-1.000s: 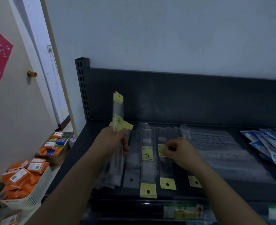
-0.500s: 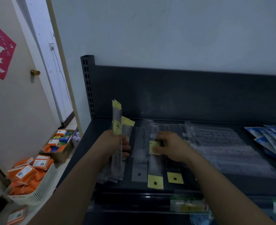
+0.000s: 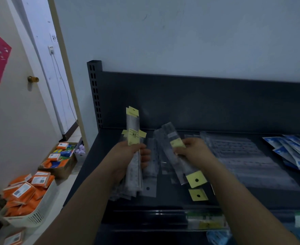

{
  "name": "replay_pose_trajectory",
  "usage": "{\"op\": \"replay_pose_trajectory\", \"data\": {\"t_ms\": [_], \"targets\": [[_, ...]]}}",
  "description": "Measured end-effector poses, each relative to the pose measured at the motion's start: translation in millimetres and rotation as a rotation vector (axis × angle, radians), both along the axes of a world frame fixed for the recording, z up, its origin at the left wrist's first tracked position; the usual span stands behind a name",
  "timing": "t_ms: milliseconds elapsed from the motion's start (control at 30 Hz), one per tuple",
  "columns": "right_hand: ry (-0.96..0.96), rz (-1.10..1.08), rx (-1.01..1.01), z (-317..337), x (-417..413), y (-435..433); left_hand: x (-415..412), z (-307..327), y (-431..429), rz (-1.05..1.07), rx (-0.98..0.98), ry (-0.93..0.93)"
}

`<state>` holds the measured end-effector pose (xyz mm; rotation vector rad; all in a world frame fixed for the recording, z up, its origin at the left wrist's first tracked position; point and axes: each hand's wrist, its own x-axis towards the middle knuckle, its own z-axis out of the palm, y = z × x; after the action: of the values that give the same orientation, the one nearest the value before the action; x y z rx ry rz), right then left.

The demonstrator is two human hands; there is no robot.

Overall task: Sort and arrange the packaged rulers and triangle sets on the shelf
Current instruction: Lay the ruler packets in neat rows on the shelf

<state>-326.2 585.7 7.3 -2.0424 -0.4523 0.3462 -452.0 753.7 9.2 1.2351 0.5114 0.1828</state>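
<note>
One head-worn wide-angle camera looks forward and down, close over the dark shelf (image 3: 251,197) against the wall (image 3: 181,32).

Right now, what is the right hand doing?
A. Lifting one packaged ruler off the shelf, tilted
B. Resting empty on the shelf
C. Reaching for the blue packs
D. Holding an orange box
A: the right hand pinches a packaged ruler near its yellow label, raised and angled above the shelf.

1. Blue packs (image 3: 297,152) cut off by right edge, can't count them.
2. Label print on my left-hand bundle (image 3: 133,137) too small to read.
3. Lower shelf tags (image 3: 205,221) blurred.
</note>
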Motion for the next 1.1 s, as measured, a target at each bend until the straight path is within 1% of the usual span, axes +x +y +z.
{"op": "replay_pose_trajectory", "data": {"t_ms": [100,133,267,367,500,567,633,667,700,767,800,867,933,1000,1033,1100], "targets": [[0.159,0.088,0.194,11,-4,-17,7,0,1,0.026,-0.002,-0.037],[0.183,0.111,0.222,13,-3,-22,11,0,0,0.028,-0.005,-0.047],[0.193,0.098,0.236,12,1,-29,28,2,-9,0.007,0.002,-0.048],[0.196,0.139,0.264,12,-4,-30,38,5,-20,-0.010,-0.008,-0.073],[0.170,0.162,0.224,13,-4,-31,49,6,-23,0.029,0.145,-0.011],[0.086,0.134,0.118,11,2,-33,52,5,-20,0.071,0.201,0.020],[0.026,0.108,0.037,10,8,-38,54,5,-16,0.150,0.203,0.003],[0.041,0.120,0.051,12,10,-40,53,7,-15,0.189,0.190,-0.024],[0.092,0.160,0.099,14,11,-43,52,10,-15,0.211,0.185,-0.057],[0.213,0.300,0.168,20,12,-48,49,17,-16,0.171,0.208,-0.113],[0.226,0.368,0.139,23,13,-51,48,21,-18,0.122,0.232,-0.125],[0.179,0.436,0.025,28,18,-53,46,28,-20,0.051,0.290,-0.118],[0.126,0.430,-0.063,34,23,-57,46,30,-19,0.086,0.281,-0.122],[0.061,0.388,-0.122,38,29,-65,46,29,-13,0.175,0.176,-0.143],[0.045,0.345,-0.108,39,32,-70,46,28,-10,0.198,0.133,-0.148],[0.034,0.205,0.023,38,42,-78,41,26,-7,0.149,0.139,-0.118]]}}
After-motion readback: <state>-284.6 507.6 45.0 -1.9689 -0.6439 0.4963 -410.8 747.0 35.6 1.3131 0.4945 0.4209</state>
